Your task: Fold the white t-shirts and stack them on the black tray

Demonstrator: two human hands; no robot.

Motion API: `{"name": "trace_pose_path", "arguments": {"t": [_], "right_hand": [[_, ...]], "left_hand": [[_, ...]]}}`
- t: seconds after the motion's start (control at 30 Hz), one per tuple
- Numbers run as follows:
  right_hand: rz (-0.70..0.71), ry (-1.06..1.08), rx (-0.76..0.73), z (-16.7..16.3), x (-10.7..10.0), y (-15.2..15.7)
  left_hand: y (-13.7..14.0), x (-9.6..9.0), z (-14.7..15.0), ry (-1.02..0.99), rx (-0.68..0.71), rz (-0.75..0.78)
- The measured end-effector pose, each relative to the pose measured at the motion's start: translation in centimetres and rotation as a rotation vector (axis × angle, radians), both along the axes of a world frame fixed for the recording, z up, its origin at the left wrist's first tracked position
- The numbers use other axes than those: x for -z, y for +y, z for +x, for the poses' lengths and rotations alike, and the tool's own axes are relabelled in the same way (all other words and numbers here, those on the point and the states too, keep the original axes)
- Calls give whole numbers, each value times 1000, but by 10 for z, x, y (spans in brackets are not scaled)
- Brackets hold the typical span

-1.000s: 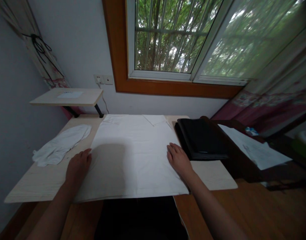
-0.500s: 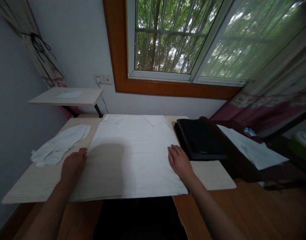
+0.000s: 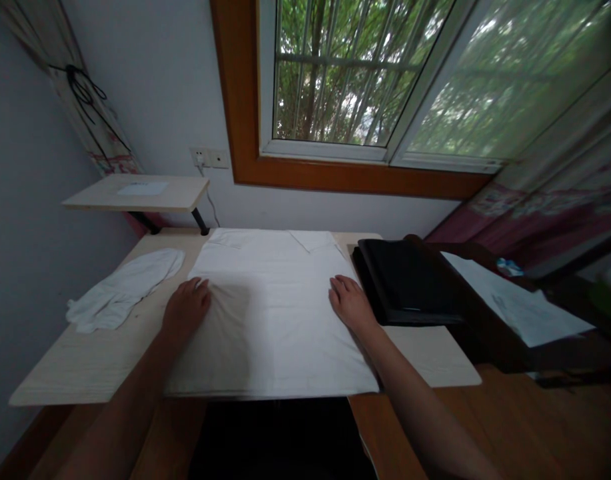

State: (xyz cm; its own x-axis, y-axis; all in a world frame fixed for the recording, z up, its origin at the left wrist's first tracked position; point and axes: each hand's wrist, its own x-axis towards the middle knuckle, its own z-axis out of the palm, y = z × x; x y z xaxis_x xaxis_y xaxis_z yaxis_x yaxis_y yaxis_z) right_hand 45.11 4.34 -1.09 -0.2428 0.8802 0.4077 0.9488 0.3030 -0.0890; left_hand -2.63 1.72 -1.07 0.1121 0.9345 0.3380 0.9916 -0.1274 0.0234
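Note:
A large white cloth lies flat over the middle of the desk, with folded flaps near its far edge. My left hand rests across its left edge, palm down and fingers loosely bent. Small wrinkles run out from those fingertips. On the cloth's right side lies my right hand, palm down with the fingers stretched out and slightly apart. Neither hand visibly pinches the fabric.
A crumpled white cloth piece lies on the desk at the left, below a small raised shelf. A black folder-like stack sits at the right. Beyond it, papers rest on dark furniture.
My left hand has moved right and slightly away from me, onto the cloth, where wrinkles now show. My right hand has shifted slightly farther up the cloth's right side.

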Motion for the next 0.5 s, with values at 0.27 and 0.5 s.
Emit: {"name": "trace_pose_path", "arguments": {"t": [0.27, 0.5], "right_hand": [[10, 5, 18, -5, 6, 9], [-1, -15, 18, -13, 5, 34]], "left_hand": [[25, 8, -12, 1, 9, 60], [45, 9, -20, 51, 1, 55]]}}
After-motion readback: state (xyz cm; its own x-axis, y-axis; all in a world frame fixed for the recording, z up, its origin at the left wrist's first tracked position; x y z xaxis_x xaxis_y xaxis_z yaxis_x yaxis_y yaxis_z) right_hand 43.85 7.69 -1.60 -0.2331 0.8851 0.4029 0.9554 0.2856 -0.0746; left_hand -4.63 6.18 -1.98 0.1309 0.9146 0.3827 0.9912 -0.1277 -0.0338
